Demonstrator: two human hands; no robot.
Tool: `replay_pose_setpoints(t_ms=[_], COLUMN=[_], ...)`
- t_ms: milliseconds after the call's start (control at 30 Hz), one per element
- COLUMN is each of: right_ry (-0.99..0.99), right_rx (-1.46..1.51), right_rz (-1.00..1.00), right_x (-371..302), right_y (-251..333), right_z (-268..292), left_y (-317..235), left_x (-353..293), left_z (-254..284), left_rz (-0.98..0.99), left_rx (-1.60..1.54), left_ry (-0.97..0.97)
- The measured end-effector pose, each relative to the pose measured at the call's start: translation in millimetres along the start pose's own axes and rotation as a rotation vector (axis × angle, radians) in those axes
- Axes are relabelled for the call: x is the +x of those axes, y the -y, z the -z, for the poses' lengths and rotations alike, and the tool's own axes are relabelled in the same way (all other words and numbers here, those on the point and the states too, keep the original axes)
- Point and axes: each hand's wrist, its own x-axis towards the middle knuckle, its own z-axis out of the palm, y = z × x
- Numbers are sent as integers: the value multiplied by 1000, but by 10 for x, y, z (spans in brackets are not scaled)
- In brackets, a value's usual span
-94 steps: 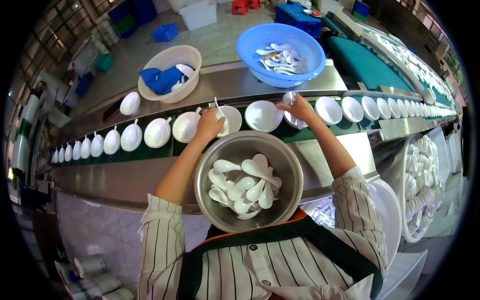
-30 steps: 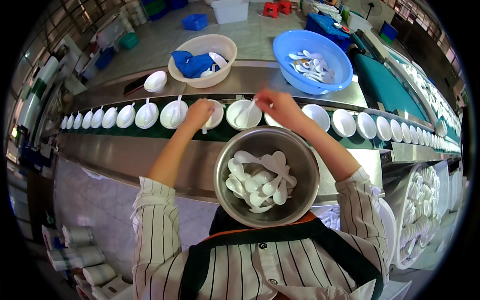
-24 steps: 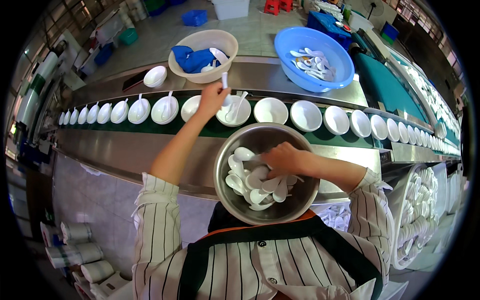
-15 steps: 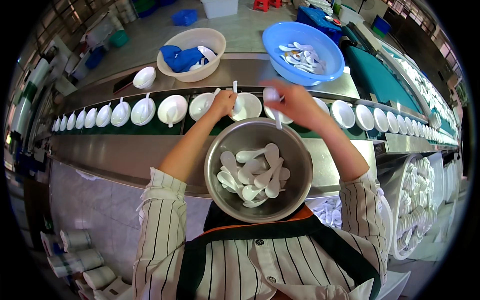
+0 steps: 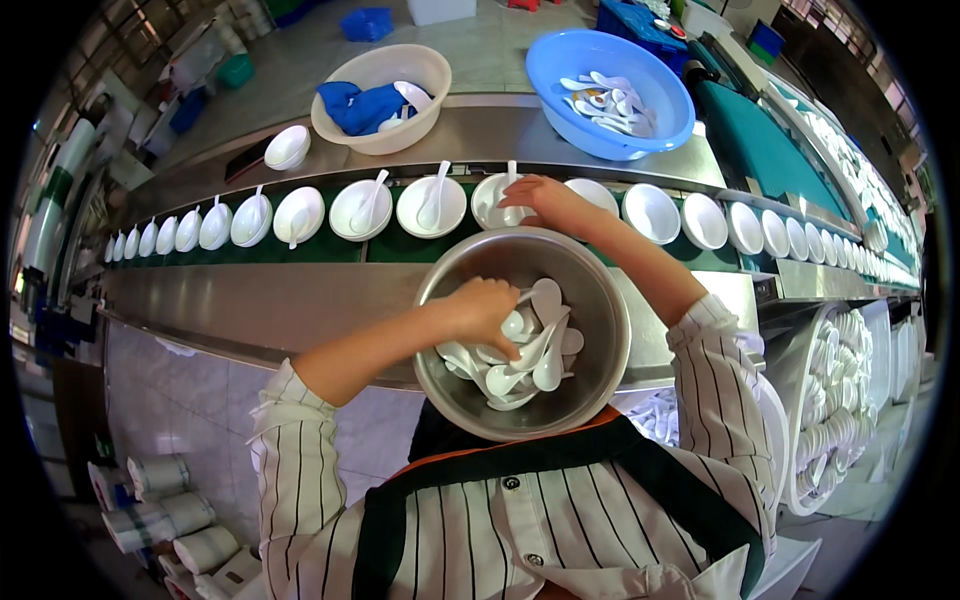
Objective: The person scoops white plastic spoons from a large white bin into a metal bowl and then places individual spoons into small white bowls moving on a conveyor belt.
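My left hand (image 5: 485,316) reaches into a round steel basin (image 5: 428,370) held against my front, its fingers curled around a white soup spoon among several loose soup spoons (image 5: 550,368). My right hand (image 5: 552,204) is over a white bowl (image 5: 490,212) on the green belt, fingertips closed at the handle of a soup spoon (image 5: 512,172) that stands in this bowl; its lower part is hidden by the fingers. Just left, another bowl (image 5: 415,213) holds a soup spoon (image 5: 432,207) with its handle pointing away from me.
Bowls with spoons line the green belt (image 5: 380,250) leftward; bowls (image 5: 650,213) without visible spoons line it rightward. Beyond it stand a cream basin (image 5: 432,70) with blue cloth and a blue basin (image 5: 675,110) with spoons. A white crate (image 5: 790,440) of spoons is at right.
The bowls have shifted left along the belt. My left hand has left a bowl's spoon and dropped into the steel basin. My right hand has lowered its spoon into a bowl.
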Motion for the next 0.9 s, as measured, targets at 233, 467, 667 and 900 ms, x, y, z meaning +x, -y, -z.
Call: replay_pose_setpoints(t_ms=[233,467,667,900], right_ry=[-105,223,450,335], right_rx=[434,-295,-341,-30], right_rz=[-213,115,-15,-242], right_x=[-59,-680,-646,-350], right_y=[819,1170,1169,875], right_z=[725,176,466,1227], left_y=[-104,-278,-158,999], left_x=[-171,-268,-151,382], left_z=[96,573,950,592], left_rz=[-198,-356,-249,244], left_rx=[-293,-610,-1167,-645], left_ry=[227,248,-223,-715])
